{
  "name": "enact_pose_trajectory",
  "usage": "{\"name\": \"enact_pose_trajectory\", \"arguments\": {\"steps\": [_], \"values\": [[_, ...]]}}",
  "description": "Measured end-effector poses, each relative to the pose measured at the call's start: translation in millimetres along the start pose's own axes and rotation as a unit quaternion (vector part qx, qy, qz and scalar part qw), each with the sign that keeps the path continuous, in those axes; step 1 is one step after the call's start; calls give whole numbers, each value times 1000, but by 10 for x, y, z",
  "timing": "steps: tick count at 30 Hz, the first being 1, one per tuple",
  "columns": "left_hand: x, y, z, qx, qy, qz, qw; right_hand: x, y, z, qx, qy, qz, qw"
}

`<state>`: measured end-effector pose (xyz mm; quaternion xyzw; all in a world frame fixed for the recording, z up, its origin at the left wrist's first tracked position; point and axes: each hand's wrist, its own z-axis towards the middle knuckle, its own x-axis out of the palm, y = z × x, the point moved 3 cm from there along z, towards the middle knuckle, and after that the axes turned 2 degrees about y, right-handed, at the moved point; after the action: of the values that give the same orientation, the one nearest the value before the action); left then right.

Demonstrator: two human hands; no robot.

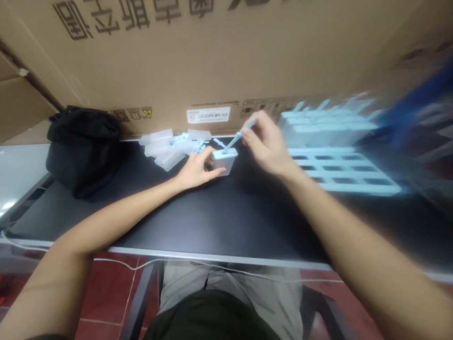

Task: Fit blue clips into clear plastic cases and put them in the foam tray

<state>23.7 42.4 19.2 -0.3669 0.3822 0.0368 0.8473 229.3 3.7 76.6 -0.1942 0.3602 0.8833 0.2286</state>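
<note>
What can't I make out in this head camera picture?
All in the head view:
Blue stick, lower end: too blurred to tell whether it enters the small box.
Small box, lower left: covered by the left hand.
Pale-blue boxes at right: too blurred to count.
Large carton: top cut off by the picture's upper edge.

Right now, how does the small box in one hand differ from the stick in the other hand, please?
The small box is blocky, while the stick is slim. The small box has a pale body under a light blue top; the stick looks light blue throughout. The left hand holds the small box, the right hand the stick, which slants down toward the box's top. Both show light blue.
</note>
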Motion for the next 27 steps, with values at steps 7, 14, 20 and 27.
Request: {"name": "enact_pose_trajectory", "arguments": {"steps": [7, 14, 20, 27], "values": [[-17, -15, 2, 12, -15, 38, 999, 281, 4, -36, -49, 121, -86, 988], [-25, 6, -33, -30, -18, 94, 995, 466, 50, -131, 43, 109, -201, 973], [-36, -2, -33, -32, -1, 155, 987, 529, 67, -145, 102, 155, -199, 962], [-27, -16, -36, -33, 16, 160, 986, 519, 55, -128, 121, 188, -147, 964]]}}
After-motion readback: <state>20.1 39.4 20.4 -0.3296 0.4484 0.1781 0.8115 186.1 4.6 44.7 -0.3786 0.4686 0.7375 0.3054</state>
